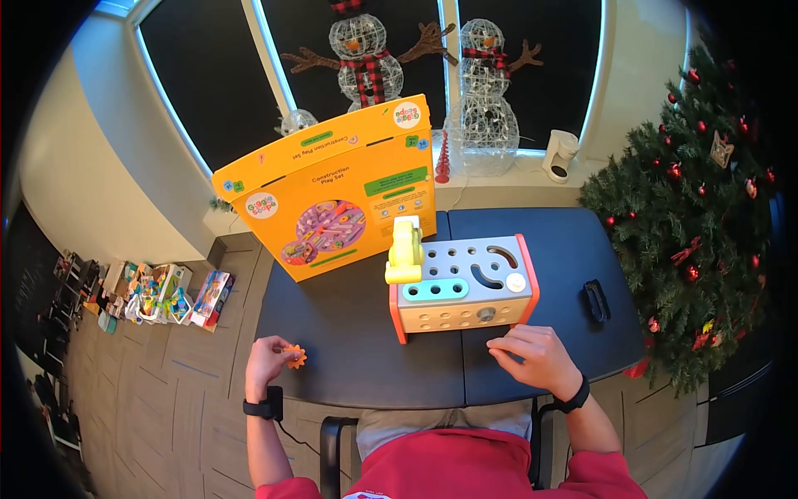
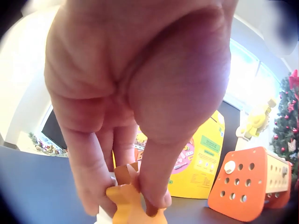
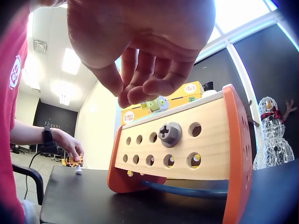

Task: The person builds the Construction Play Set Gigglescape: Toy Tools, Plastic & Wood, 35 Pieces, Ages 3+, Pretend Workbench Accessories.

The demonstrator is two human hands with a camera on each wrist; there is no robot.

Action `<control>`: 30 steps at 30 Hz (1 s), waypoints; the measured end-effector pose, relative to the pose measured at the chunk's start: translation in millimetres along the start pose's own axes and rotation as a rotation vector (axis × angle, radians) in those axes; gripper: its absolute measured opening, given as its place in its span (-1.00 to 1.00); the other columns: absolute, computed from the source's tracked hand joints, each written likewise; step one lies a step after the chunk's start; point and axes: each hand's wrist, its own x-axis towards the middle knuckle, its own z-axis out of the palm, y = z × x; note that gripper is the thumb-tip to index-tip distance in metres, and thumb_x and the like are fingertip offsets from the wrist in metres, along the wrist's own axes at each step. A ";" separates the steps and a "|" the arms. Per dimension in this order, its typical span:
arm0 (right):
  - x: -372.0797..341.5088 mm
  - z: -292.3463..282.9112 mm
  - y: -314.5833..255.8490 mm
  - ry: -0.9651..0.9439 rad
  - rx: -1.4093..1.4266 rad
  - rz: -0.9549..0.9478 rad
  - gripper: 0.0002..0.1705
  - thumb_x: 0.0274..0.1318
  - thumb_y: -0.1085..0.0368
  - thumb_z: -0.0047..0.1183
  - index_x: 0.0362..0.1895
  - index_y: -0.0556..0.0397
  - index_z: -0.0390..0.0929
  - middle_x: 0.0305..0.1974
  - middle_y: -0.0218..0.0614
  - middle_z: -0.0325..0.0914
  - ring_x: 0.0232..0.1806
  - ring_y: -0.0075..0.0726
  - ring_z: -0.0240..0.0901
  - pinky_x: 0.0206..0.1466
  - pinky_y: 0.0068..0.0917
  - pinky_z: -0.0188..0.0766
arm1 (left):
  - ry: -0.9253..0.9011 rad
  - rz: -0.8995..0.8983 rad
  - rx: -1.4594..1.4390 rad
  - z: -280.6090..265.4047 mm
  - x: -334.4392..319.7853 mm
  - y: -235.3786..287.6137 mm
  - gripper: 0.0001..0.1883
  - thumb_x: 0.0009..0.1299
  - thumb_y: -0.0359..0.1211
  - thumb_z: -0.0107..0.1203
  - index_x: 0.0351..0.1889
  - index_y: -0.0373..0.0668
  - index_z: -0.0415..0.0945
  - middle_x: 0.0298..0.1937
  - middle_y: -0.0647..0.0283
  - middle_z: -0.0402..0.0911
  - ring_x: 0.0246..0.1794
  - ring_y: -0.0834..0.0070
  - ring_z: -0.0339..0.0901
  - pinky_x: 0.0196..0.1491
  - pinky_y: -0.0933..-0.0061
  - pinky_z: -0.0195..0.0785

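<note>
My left hand (image 1: 268, 360) pinches an orange toy gear (image 1: 295, 357) between thumb and fingers, over the table's left front edge. Just beneath the gear, a small white piece (image 3: 78, 169) shows in the right wrist view. My right hand (image 1: 534, 356) hangs with loosely bent fingers and nothing in them, in front of the toy workbench (image 1: 431, 318). That bench has orange ends, a grey top with holes and slots, and a wooden front. A grey hex bolt (image 3: 170, 134) sits in its front panel. On the bench's left end stands a yellow-green toy piece (image 1: 406, 249).
A large yellow box (image 1: 291, 191) stands behind the bench on the dark table (image 1: 366, 358). To the right lies a black strap (image 1: 596, 301). A decorated Christmas tree (image 1: 682, 216) rises beyond the table's right edge. Toy boxes (image 1: 166, 295) are on the floor at left.
</note>
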 end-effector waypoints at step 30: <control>24.7 34.4 -25.9 -0.058 0.275 -0.155 -0.57 0.17 0.20 0.39 0.12 -0.04 0.66 -0.01 -0.40 0.64 -0.11 -0.22 0.67 -0.11 -0.34 0.66 | -0.878 0.431 -0.718 106.8 -38.8 160.1 -0.86 0.52 -0.56 0.19 0.00 -0.33 0.57 0.04 0.09 0.76 -0.03 0.48 0.73 0.01 0.46 0.62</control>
